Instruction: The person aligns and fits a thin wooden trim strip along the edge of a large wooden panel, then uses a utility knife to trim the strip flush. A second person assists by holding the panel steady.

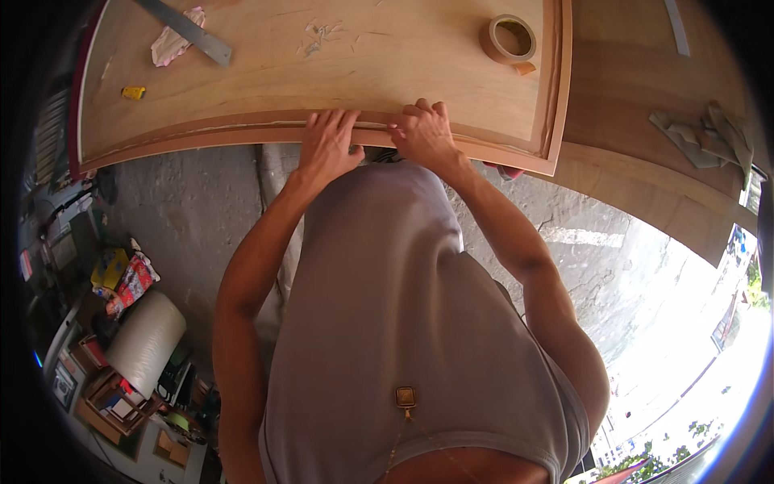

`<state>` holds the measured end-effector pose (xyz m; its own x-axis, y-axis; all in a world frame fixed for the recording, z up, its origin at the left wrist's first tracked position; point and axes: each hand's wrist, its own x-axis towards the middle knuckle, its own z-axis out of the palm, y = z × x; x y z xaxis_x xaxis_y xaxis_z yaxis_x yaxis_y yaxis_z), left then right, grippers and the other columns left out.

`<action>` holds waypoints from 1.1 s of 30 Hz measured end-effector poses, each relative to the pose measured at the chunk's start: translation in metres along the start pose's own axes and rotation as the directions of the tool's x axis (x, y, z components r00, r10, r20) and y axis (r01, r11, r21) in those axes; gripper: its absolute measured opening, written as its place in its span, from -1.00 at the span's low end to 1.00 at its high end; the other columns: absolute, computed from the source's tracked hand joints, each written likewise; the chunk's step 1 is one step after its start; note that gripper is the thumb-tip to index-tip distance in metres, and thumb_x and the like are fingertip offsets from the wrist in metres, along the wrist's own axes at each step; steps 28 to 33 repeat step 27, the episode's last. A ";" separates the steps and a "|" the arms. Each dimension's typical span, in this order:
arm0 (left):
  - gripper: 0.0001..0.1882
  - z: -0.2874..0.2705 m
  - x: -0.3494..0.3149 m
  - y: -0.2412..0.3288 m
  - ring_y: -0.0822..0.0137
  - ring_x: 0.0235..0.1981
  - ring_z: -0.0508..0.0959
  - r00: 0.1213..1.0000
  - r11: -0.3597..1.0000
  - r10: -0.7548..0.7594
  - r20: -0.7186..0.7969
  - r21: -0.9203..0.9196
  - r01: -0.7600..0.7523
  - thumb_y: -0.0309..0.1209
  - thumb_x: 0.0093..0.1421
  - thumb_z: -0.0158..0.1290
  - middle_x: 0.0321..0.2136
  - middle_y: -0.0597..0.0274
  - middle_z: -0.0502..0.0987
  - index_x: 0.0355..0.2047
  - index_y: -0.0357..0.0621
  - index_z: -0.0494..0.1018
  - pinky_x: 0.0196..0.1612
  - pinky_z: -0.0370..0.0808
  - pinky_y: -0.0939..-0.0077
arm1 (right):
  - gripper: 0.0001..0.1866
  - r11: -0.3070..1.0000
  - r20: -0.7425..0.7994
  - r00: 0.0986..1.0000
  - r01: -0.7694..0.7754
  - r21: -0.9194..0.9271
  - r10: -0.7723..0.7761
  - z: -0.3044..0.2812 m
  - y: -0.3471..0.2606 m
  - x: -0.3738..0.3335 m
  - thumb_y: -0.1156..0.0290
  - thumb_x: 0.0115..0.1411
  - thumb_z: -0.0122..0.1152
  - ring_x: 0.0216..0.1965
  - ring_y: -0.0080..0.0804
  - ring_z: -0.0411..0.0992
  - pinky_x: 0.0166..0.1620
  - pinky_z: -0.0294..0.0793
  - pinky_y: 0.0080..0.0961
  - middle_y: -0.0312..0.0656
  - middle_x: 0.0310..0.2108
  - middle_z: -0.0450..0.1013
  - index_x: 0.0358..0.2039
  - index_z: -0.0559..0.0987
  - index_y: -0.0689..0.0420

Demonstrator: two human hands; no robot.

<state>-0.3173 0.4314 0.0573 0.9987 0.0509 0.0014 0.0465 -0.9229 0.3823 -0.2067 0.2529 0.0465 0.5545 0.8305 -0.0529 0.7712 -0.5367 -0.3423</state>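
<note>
A wooden panel [266, 77] lies in front of me, its raised border [218, 139] lined with brown tape that has a wrinkled pale edge. My left hand [326, 149] rests across the near border, fingers stretched over it and thumb apart by the outer edge. Just to the right, my right hand [425, 139] bends its fingers over the same border. Its thumb and forefinger come together at the strip's wrinkled edge; whatever lies between them is too small to make out. A roll of brown tape [493, 50] sits at the panel's far right.
On the panel's left lie a flat metal blade [197, 37], crumpled pinkish paper [166, 48] and a small yellow item [133, 93]. Pale scraps [318, 36] lie mid-panel. A second wooden board [637, 105] carries a cloth [713, 141]. A wrapped roll [147, 343] stands among clutter at left.
</note>
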 end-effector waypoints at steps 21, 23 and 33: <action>-0.55 0.045 0.039 0.068 0.19 -0.08 0.41 0.990 0.983 0.130 0.050 -0.134 -0.122 -0.37 -0.21 0.31 -0.20 0.29 0.46 -0.23 -0.03 0.48 0.01 0.29 0.23 | -0.91 0.992 0.068 0.994 -0.086 0.098 0.080 -0.024 0.052 -0.043 0.32 0.08 0.25 -0.21 -0.29 0.45 -0.13 0.26 -0.20 -0.33 -0.38 0.55 -0.38 0.62 -0.03; -0.54 0.050 0.043 0.070 0.19 -0.08 0.41 0.990 0.982 0.120 0.074 -0.157 -0.107 -0.37 -0.20 0.30 -0.20 0.28 0.46 -0.21 -0.01 0.48 0.04 0.29 0.23 | -0.93 0.991 0.116 0.988 -0.114 0.068 0.106 -0.025 0.049 -0.042 0.34 0.09 0.26 -0.21 -0.32 0.45 -0.12 0.26 -0.22 -0.35 -0.37 0.56 -0.39 0.61 -0.02; -0.55 0.056 0.042 0.067 0.19 -0.07 0.41 0.989 0.972 0.138 0.061 -0.201 -0.123 -0.38 -0.18 0.28 -0.19 0.29 0.47 -0.19 0.06 0.48 0.06 0.28 0.22 | -0.92 0.991 0.148 0.982 -0.128 0.033 0.122 -0.026 0.047 -0.043 0.32 0.11 0.23 -0.21 -0.33 0.45 -0.11 0.25 -0.21 -0.33 -0.37 0.57 -0.38 0.60 -0.01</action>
